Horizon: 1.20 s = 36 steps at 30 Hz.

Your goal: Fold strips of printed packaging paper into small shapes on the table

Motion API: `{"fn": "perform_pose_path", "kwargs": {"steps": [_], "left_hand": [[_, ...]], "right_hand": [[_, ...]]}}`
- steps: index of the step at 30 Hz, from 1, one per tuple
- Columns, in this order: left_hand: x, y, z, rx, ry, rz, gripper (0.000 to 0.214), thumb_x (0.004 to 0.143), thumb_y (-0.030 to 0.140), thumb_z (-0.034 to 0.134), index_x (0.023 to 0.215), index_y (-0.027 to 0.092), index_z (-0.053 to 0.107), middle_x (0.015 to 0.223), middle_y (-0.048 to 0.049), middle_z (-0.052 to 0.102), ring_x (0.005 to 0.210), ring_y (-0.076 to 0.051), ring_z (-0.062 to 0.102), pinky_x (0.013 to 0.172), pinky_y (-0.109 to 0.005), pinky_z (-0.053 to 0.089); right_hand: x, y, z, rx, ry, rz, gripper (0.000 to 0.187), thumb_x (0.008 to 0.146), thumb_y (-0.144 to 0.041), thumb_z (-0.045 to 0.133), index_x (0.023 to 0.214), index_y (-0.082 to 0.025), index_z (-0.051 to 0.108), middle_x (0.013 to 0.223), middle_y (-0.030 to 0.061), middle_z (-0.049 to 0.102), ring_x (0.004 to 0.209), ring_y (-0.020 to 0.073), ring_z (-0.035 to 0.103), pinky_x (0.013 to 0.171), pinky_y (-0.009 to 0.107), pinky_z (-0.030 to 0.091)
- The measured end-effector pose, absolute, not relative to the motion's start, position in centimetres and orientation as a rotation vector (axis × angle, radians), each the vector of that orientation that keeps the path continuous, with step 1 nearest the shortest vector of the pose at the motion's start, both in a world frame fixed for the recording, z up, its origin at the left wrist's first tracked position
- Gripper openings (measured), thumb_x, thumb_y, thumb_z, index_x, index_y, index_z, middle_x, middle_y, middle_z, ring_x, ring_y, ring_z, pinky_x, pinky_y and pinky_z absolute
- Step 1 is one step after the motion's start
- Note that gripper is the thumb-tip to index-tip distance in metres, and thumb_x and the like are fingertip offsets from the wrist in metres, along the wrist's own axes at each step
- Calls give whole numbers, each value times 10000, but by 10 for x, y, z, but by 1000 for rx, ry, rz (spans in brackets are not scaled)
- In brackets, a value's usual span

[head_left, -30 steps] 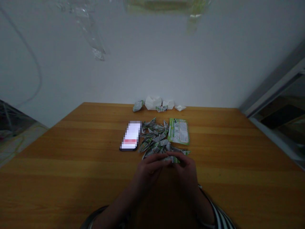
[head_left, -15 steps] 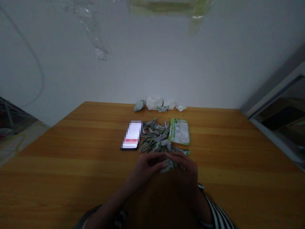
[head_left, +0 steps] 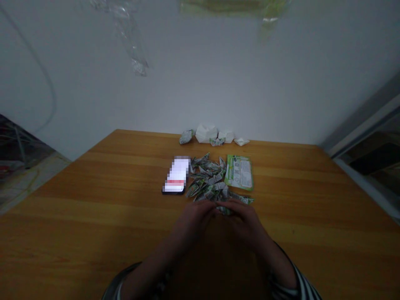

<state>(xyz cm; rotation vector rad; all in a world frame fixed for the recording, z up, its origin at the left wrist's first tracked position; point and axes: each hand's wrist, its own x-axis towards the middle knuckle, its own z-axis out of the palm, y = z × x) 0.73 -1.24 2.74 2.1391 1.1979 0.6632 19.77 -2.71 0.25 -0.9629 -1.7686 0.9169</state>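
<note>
Between my two hands is a folded piece of green-and-grey printed paper [head_left: 223, 210], mostly covered by the fingers. My left hand [head_left: 195, 216] is closed on its left side, fingertips meeting those of the other hand. My right hand [head_left: 245, 216] grips the paper from the right, fingers bent over the top. Just beyond the hands lies a heap of folded printed paper pieces [head_left: 208, 177], green and grey, with pointed ends. Right of the heap is a flat green-bordered printed sheet [head_left: 240, 173]. A phone [head_left: 177, 175] with a lit, pixelated screen lies left of the heap.
Along the wall at the table's back edge stand white folded paper shapes [head_left: 206, 134], a crumpled printed packet [head_left: 186, 136] and a small printed paper boat shape [head_left: 217, 141]. The wooden table [head_left: 93, 200] meets a white wall [head_left: 234, 83] with tape on it.
Both hands have turned and drawn the paper in, so less of it shows now. My right forearm has swung outward to the right. The whole view has shifted slightly.
</note>
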Motion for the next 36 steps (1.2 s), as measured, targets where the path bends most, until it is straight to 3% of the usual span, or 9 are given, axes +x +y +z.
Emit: {"fn": "perform_pose_path", "kwargs": {"steps": [3,6,8,11,14,22,27,33,36], "left_hand": [[8,-13,24,2177,1224,684,197,907,198,532,947,177,724,856,-63,717,757,-180,651,668,-243,471],[11,-14,23,2114,1179,703,213,911,262,538,977,202,732,887,-60,724,792,-184,656,706,-253,484],[10,-13,23,1984,1120,732,215,884,269,581,1034,219,727,961,-53,744,871,-194,666,775,-267,493],[6,-8,24,1763,1069,684,258,845,283,625,1066,198,728,983,-48,766,887,-214,682,785,-281,504],[3,-5,26,1664,1065,598,241,837,305,626,966,157,765,861,-50,782,776,-219,692,700,-275,505],[6,-8,26,1816,1169,767,210,813,143,617,925,194,787,747,-34,766,689,-181,670,649,-244,470],[4,-7,27,1910,1118,698,170,849,250,626,930,218,772,783,-23,758,668,-155,637,643,-228,463],[10,-12,28,2022,1207,731,240,907,273,547,805,158,732,721,-35,711,653,-145,618,607,-214,427],[13,-16,28,2103,1197,762,236,908,216,523,773,155,707,711,-36,688,644,-137,605,601,-210,413]], "right_hand": [[198,-27,6,-1033,-1709,1018,363,797,-197,677,1157,-241,695,1079,82,703,985,215,656,793,309,557],[195,-27,3,-1147,-1590,1011,193,842,-275,662,999,-229,765,856,57,762,748,188,691,699,291,560],[194,-27,1,-1186,-1552,989,175,859,-281,646,963,-228,777,767,41,762,629,164,670,608,259,542],[196,-26,0,-1167,-1566,928,160,855,-251,650,942,-221,781,734,31,754,585,148,649,560,231,514],[200,-26,1,-1127,-1618,884,149,854,-212,646,915,-219,781,678,15,732,563,136,639,548,215,498],[197,-31,3,-1075,-1664,668,248,833,-68,558,869,-206,761,658,10,711,592,136,663,572,207,496],[200,-28,-1,-1127,-1606,714,264,822,-60,539,855,-211,752,681,6,721,597,136,666,584,210,510],[196,-26,7,-1169,-1707,833,152,829,-146,623,900,-211,741,825,24,755,750,165,694,681,236,512],[191,-28,10,-1226,-1690,852,104,826,-199,655,771,-199,743,701,13,741,658,159,681,629,230,494]]}}
